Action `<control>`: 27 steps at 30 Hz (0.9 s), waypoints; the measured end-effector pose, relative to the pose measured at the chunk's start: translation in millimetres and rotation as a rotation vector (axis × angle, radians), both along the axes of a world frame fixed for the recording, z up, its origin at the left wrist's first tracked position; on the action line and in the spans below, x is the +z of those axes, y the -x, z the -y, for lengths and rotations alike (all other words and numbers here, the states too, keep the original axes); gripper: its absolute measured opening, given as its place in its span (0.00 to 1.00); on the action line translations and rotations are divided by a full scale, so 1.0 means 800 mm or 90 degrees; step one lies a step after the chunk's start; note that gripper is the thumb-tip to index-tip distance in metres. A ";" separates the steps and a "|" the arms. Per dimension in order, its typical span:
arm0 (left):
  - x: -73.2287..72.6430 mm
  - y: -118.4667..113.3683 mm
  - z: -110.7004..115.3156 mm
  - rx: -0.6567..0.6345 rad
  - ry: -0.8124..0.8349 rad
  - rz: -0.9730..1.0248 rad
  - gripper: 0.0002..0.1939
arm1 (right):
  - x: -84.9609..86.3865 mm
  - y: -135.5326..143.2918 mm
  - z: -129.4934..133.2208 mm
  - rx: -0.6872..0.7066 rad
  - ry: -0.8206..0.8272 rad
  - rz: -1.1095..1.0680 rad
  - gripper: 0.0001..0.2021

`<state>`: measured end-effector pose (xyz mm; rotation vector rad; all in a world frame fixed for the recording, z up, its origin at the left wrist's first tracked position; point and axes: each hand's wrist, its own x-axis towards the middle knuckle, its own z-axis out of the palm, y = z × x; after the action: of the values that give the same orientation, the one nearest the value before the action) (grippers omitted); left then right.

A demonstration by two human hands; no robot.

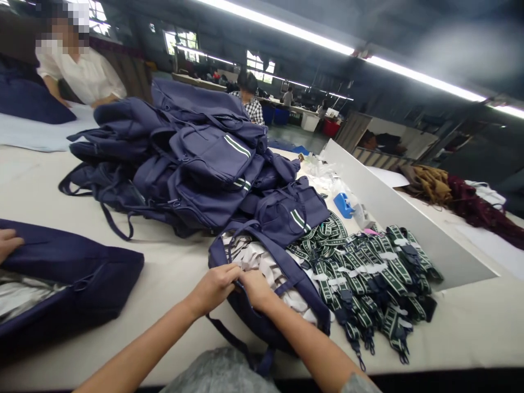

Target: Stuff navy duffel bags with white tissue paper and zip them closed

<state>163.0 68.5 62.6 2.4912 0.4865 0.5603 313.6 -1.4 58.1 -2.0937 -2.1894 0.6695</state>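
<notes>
Forearms (151, 333): ours, two, bare, converging from the near edge of the table (176, 289).
Left hand (218, 281): ours, knuckles up, fingers pinched on the bag's near rim.
Right hand (254, 289): ours, touching the left, fingers curled on the same rim; seam or zip, we cannot tell.
Bag in hand (292, 273): one, navy, at the near edge's middle, mouth upward.
Stage: pale filler (256, 256) in, mouth unclosed; we judge this piece partway, the remainder unclear.
Second bag (110, 273): navy, left along the near edge, filler showing; co-worker's hand (9, 244) on it.
Straps (368, 273): loose heap, green-and-white lettering, toward the near right corner.
Bag pile (204, 158): many, navy, toward the far edge; whether finished, we cannot tell.
Tape dispenser (344, 205): blue, between pile and white board (409, 218).
Co-worker (77, 76): one, white top, beyond the far left.
</notes>
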 end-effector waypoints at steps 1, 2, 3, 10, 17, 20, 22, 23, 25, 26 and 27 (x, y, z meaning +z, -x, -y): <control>0.002 0.003 0.007 0.002 0.008 0.014 0.11 | 0.000 -0.002 0.005 0.006 -0.024 -0.022 0.08; 0.003 0.008 0.018 0.001 0.019 0.025 0.10 | 0.001 -0.003 0.014 0.016 -0.048 -0.053 0.08; 0.003 0.016 0.030 -0.003 0.035 0.031 0.10 | 0.002 -0.004 0.024 0.034 -0.063 -0.095 0.08; 0.001 0.068 0.097 0.043 0.346 -0.091 0.10 | 0.009 0.015 0.069 0.107 0.157 -0.429 0.05; 0.036 0.114 0.054 0.214 0.334 0.065 0.11 | 0.052 0.034 0.077 0.097 -0.220 -0.169 0.07; 0.013 0.130 0.036 0.407 0.154 0.045 0.10 | 0.049 0.027 0.079 0.061 -0.362 -0.134 0.10; -0.008 0.130 0.025 0.403 0.095 0.022 0.09 | 0.040 0.021 0.072 0.036 -0.383 -0.136 0.18; -0.017 0.127 0.019 0.374 0.080 0.015 0.10 | 0.034 0.019 0.066 0.017 -0.379 -0.145 0.23; -0.031 0.118 0.009 0.323 0.046 0.000 0.16 | 0.025 0.014 0.054 -0.032 -0.356 -0.164 0.31; -0.034 0.113 0.005 0.306 0.030 -0.011 0.18 | 0.021 0.012 0.049 -0.052 -0.341 -0.169 0.35; -0.036 0.108 0.000 0.290 0.023 -0.025 0.20 | 0.020 0.009 0.045 -0.063 -0.322 -0.169 0.37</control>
<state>76.4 68.3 34.1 2.3639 1.0822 0.6665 306.3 -37.1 73.9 -1.7279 -1.8525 0.3156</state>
